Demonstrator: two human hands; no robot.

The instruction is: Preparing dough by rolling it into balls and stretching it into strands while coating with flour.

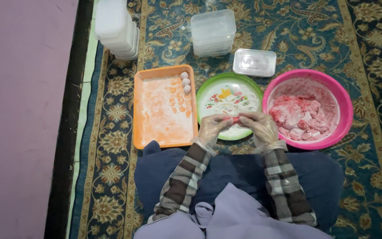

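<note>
I see both hands in thin clear plastic gloves, meeting over the near edge of the round plate (213,90). The left hand (212,126) and right hand (258,125) pinch one small pink dough piece (235,119) between their fingertips, closed on it from either side. The piece is soft-looking, reddish pink, mostly hidden by the fingers.

The plate has a green rim and a white centre with a flower print, dusted with white flour. To its right sits a bright pink plastic bowl (342,99) holding a lumpy pink dough mass (298,117), its inner wall smeared white. To the left lies a rectangular orange tray (164,142), floured in streaks, with three small floured balls (185,82) lined up at its far right corner.

Beyond the plate stands a stack of clear containers (213,32), a single lidded clear box (254,62) beside it, and another white stack of containers (116,28) farther left. Everything rests on a patterned blue and gold carpet (368,40). The sleeves are brown and grey plaid.
</note>
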